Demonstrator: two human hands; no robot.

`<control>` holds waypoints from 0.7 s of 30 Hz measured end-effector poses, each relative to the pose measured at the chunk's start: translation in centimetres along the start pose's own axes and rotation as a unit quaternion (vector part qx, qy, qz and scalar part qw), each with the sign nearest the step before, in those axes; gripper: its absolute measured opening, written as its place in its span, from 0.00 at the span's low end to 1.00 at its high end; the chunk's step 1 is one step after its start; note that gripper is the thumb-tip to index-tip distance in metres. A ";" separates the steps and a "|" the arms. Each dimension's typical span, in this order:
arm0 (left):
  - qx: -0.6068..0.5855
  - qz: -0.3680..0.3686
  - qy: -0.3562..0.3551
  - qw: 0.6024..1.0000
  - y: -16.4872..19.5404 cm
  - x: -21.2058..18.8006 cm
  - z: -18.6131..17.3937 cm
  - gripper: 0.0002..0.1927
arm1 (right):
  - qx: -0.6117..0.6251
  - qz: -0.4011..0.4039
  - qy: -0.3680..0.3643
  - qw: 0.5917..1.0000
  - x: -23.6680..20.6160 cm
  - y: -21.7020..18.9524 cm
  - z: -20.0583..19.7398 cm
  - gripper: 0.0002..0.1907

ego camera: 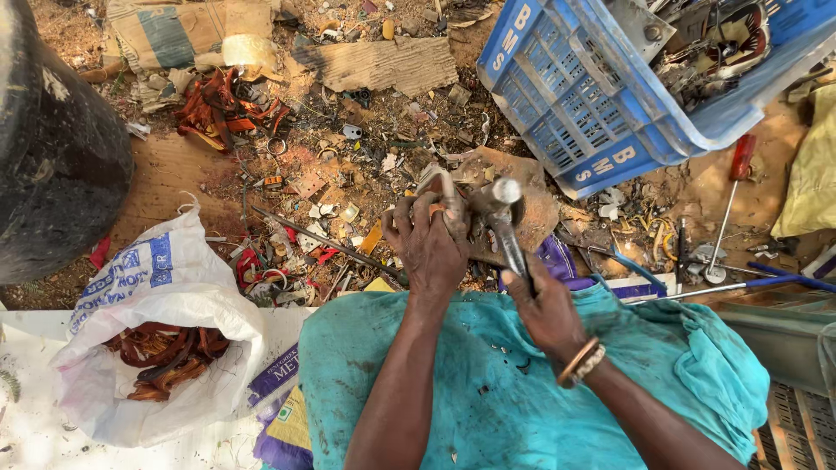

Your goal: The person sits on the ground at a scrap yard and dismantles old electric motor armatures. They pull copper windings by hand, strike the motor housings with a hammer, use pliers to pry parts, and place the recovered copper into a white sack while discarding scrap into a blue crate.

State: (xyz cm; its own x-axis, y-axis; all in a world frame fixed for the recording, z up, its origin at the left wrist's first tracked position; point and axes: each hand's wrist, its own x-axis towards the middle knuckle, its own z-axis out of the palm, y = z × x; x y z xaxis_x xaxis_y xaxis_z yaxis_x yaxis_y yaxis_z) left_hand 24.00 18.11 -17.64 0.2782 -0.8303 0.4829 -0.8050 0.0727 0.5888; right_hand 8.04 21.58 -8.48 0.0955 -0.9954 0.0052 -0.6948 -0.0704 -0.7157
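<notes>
1. The fingers of the left hand (428,239) are curled tight around a small rusty metal part (446,193); the part is pinned under the fingertips against a flat brown stone slab (533,207) just beyond them.
2. The fingers of the right hand (542,305) are wrapped shut around the dark handle of a steel-headed hammer (505,209); the hammer head is held just right of the left fingertips, close above the gripped part; whether it touches the part cannot be told.
3. A band of beaded bracelets (582,362) is worn on the right wrist, behind the fingers; a teal cloth (488,383) is spread under both forearms.
4. Around the fingertips, scattered metal scraps and shavings (348,174) are strewn over the ground.
5. Beyond and to the right of the fingers, a tilted blue plastic crate (575,96) filled with metal pieces is seen; a red-handled screwdriver (730,204) lies further right.
6. Well to the left of the fingers, near the body, a white woven sack (157,296) holding coiled copper wire (165,357) is set; a heap of reddish copper strips (222,109) lies far beyond it.
</notes>
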 end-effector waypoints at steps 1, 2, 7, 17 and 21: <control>-0.015 0.014 0.011 1.000 0.2 0.0 -0.1 0.18 | -0.018 0.047 -0.065 0.997 -0.2 0.5 0.1 0.25; -0.002 0.022 0.007 1.000 0.3 0.0 -0.3 0.18 | 0.038 0.079 -0.051 0.995 -0.5 0.6 -0.2 0.25; 0.015 -0.021 -0.021 0.999 0.4 -0.1 -0.3 0.18 | 0.156 -0.015 0.062 0.986 -1.6 -2.5 -7.2 0.22; 0.046 -0.006 0.013 0.999 1.0 0.1 -0.6 0.18 | 0.055 -0.042 0.020 0.997 -0.4 0.0 -0.2 0.22; 0.005 -0.040 0.010 0.999 1.2 0.3 -0.6 0.17 | 0.169 0.146 0.006 0.975 -1.2 -0.3 -3.2 0.25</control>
State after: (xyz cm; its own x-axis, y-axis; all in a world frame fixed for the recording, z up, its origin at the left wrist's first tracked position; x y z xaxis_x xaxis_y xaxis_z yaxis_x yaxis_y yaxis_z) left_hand 23.47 18.26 -16.41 0.3523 -0.8215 0.4484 -0.7852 0.0012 0.6192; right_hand 5.85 22.58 -6.10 -0.0801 -0.9708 -0.2261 -0.4172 0.2387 -0.8769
